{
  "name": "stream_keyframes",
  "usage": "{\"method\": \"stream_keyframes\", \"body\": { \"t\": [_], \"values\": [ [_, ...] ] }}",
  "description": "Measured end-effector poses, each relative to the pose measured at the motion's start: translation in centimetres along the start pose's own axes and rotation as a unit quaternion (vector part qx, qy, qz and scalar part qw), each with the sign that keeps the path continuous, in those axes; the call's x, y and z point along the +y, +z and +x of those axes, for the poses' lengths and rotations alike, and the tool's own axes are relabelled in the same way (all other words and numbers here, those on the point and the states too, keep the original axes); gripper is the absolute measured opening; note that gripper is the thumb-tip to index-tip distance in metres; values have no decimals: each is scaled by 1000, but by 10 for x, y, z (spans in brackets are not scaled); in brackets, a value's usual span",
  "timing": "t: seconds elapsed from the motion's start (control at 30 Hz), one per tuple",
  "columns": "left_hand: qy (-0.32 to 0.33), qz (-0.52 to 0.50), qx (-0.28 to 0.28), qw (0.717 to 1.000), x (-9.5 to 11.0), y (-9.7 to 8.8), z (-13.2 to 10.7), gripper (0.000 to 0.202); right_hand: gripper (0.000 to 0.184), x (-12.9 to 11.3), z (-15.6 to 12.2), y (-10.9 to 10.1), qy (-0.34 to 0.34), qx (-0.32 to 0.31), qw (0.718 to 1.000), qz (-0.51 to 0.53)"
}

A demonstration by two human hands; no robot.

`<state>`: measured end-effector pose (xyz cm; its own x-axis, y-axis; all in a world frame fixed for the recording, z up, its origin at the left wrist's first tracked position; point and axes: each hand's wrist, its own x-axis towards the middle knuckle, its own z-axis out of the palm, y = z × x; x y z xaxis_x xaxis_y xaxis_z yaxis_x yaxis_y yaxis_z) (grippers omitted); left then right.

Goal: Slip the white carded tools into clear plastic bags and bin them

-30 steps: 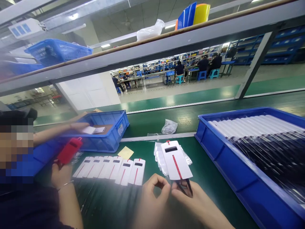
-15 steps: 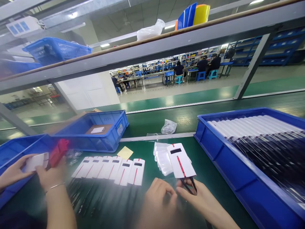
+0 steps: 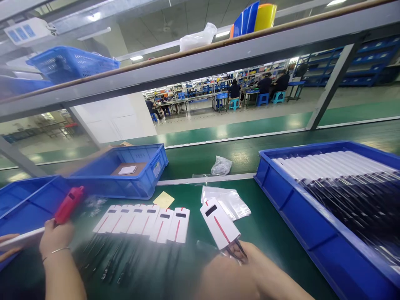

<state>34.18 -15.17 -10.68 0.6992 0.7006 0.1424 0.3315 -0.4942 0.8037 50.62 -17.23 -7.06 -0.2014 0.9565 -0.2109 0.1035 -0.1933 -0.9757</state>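
Note:
In my right hand (image 3: 246, 256) is a flat white device (image 3: 220, 223) with a dark window, a red stripe and black leads. The fingers close round the leads at its lower end, and the device tilts to the upper left. Below it is my left hand (image 3: 223, 277), smeared by motion, its fingers hidden. Beside that hand lies a faint piece of clear plastic (image 3: 206, 246). Partly under the device's upper end are clear plastic bags (image 3: 236, 202). To the left, several similar white devices (image 3: 179, 225) lie in an overlapping row, leads toward me.
At right a blue crate (image 3: 292, 225) holds many white devices with black leads. Another blue crate (image 3: 150, 183) stands behind the row, near a yellow note (image 3: 163, 200). A co-worker's hand (image 3: 58, 237) grips a red tool (image 3: 69, 204) at left. An overhead shelf (image 3: 200, 52) crosses above.
The white device has moved left and down and tilted left, uncovering more of the bags. My left hand has moved down and right, below it. The co-worker's hands have moved left.

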Motion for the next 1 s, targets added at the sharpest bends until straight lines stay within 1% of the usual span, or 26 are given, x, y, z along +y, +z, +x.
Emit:
{"method": "stream_keyframes", "body": {
  "t": [0.03, 0.1, 0.17, 0.2, 0.23, 0.3, 0.4, 0.5, 0.6, 0.67, 0.73, 0.77, 0.87, 0.93, 1.0],
  "values": [
    [-4, -2, 9, 1000, -1, 0, -3, 13, 27, 0, -1, 0, 2, 5, 1000, -8],
    [-24, -9, 60, 998, -1, -7, -8, 13, 30, 0, -2, -1, 12, 6, 999, -34],
    [-50, -15, 127, 990, 0, -20, -9, 15, 33, -1, -4, -2, 17, -3, 999, -50],
    [-63, -17, 152, 986, 0, -27, -8, 17, 33, -1, -5, -3, 13, -5, 999, -46],
    [-77, -18, 162, 984, 0, -33, -6, 19, 34, -2, -6, -3, 5, -5, 999, -38],
    [-98, -25, 151, 983, 1, -43, -1, 21, 32, -4, -7, -4, 0, -12, 1000, -23],
    [-109, -33, 113, 987, 3, -49, 6, 21, 28, -9, -8, -5, 12, -29, 999, -19],
    [-108, -30, 99, 989, 3, -50, 7, 22, 22, -14, -11, -8, 13, -31, 999, -30],
    [-116, -43, 95, 988, 0, -50, 4, 26, 17, -18, -16, -13, -13, -48, 995, -84],
    [-124, -65, 71, 988, -3, -48, 3, 28, 16, -18, -18, -16, -17, -58, 992, -112],
    [-132, -95, 36, 986, -4, -44, 2, 30, 14, -14, -17, -19, 2, -50, 992, -114],
    [-134, -109, 19, 985, -4, -42, 2, 31, 15, -12, -16, -20, 11, -35, 993, -109],
    [-141, -129, -2, 982, 1, -39, 2, 34, 24, -6, -11, -21, 11, 9, 993, -114],
    [-145, -144, -4, 979, 7, -41, 4, 27, 22, -7, -9, -20, 15, 23, 991, -132],
    [-145, -163, -4, 976, 12, -43, 8, 15, 20, -11, -10, -18, 16, 11, 990, -137]
  ]
}}
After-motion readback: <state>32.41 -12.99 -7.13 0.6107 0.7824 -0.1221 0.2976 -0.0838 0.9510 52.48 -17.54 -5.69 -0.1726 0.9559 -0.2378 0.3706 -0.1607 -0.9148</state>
